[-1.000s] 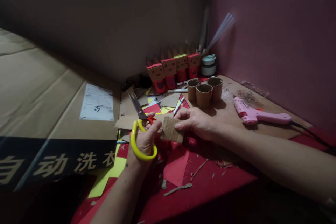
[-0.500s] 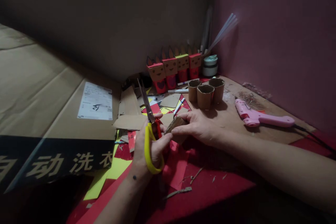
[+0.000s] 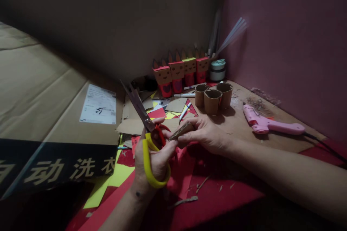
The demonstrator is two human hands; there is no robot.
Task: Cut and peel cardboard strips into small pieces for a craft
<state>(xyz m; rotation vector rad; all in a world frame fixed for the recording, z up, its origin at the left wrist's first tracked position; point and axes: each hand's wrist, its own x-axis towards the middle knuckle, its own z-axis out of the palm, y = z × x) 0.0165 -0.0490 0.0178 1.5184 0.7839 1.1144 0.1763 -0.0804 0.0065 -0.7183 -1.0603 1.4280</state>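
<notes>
Red covers the near part of the worktop [image 3: 225, 184] at the bottom of the frame, where a thin, curled strip of torn brown cardboard [image 3: 187, 199] lies, with flat yellow paper [image 3: 96, 195] towards the lower left. Just beyond, at the centre of the frame, the left hand [image 3: 159, 162] has its fingers closed around the steel scissors with thick yellow handles and red inner grips [image 3: 148, 122], blades slightly parted and aimed up and left, clear of the work. The right hand [image 3: 211, 135] has its fingers pinched on a small, thick-edged piece of brown corrugated cardboard [image 3: 184, 130], turned edge-on, its near corner at the left thumb; whether it is trimmed to its final shape I cannot tell. Right of centre stand three upright, open brown cardboard tubes [image 3: 213, 104], bare of colour, heads or ears, so they look like the unfinished share. At the right of the frame, a pink glue gun with a black cord [image 3: 273, 125] lies on its side, apart from both hands. Farther back, upper centre, four red-bodied figures with boxy cardboard heads [image 3: 177, 72] stand in a row; with faces drawn and pointed ears on, they appear complete. Beside them sits a pale green lidded container [image 3: 217, 70].
</notes>
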